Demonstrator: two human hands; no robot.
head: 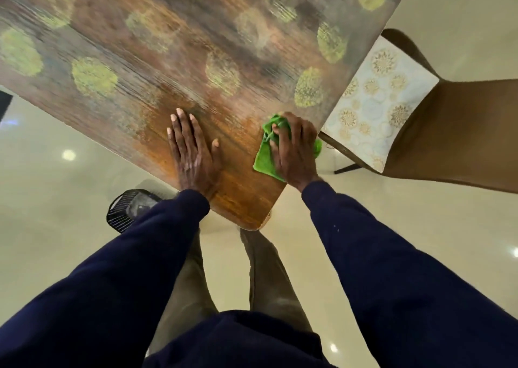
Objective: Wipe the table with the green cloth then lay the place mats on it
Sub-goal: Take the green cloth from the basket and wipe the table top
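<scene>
The brown table (157, 67), patterned with green-yellow round patches, fills the upper frame; its near corner points at me. My left hand (193, 149) lies flat on the tabletop with fingers straight and spread. To its right my right hand (295, 149) presses the green cloth (265, 158) onto the table by the right edge, fingers bent over the bunched cloth. Part of the cloth sticks out left of and below the hand. A pale blue sheet with gold flower prints (375, 101) lies on the seat of the chair next to the table; it may be a place mat.
A brown chair (459, 132) stands close against the table's right edge. A black slatted bin (126, 213) sits on the glossy cream floor (56, 199) below the table's near edge. My legs stand just short of the table corner.
</scene>
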